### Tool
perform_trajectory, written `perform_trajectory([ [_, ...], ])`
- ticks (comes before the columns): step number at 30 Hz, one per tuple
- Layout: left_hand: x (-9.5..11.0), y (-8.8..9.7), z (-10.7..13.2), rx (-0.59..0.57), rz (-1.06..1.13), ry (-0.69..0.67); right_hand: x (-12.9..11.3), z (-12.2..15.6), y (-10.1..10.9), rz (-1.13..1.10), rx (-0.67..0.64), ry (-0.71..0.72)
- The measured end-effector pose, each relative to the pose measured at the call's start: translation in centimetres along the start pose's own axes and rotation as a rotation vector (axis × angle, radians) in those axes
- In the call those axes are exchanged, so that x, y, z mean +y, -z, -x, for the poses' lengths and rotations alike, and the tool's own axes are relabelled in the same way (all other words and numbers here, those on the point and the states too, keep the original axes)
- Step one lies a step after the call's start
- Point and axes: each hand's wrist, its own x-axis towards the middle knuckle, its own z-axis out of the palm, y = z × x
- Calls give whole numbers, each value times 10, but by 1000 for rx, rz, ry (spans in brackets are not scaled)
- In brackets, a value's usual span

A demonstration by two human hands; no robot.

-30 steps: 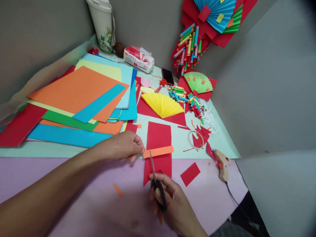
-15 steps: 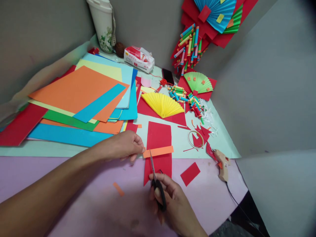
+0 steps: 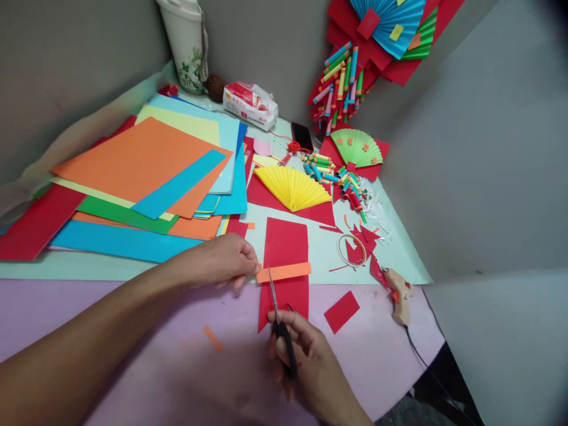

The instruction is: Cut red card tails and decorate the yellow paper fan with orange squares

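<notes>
My left hand [image 3: 224, 261] pinches the left end of an orange paper strip [image 3: 286, 271], holding it level over a red paper rectangle [image 3: 284, 269]. My right hand [image 3: 306, 361] grips black-handled scissors [image 3: 279, 322]. Their thin blades point up and meet the strip's lower edge near its left end. A small red rectangle [image 3: 341, 312] lies to the right of my right hand, and an orange scrap [image 3: 213, 339] lies on the pink sheet to its left.
A stack of coloured paper sheets [image 3: 142, 177] covers the left. A yellow paper fan [image 3: 291, 187], green fan [image 3: 356, 148], rolled paper tubes [image 3: 337, 174], tape roll [image 3: 352, 249], glue gun [image 3: 399, 293], phone [image 3: 302, 136], tissue pack [image 3: 249, 105] and cup [image 3: 186, 44] lie beyond.
</notes>
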Motion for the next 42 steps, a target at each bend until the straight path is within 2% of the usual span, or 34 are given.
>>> perform_trajectory([
  [18, -4, 4, -1, -13, -3, -13, 6, -5, 3, -45, -27, -2],
  [21, -5, 9, 0, 28, -3, -15, 8, -4, 7, -70, -51, 3],
  [23, -6, 9, 0, 98, -23, -24, 7, -1, 10, -92, -62, 10],
  [27, -3, -1, 0, 228, -78, -31, 5, 3, 15, -120, -65, 27],
  [32, 6, -22, -3, 217, -161, -29, 5, 3, 19, -106, -48, 31],
  [38, 1, -36, -10, 359, -365, -110, 7, 2, 20, -113, -56, 31],
  [42, -2, -40, -10, 375, -421, -155, 8, 3, 20, -125, -56, 30],
])
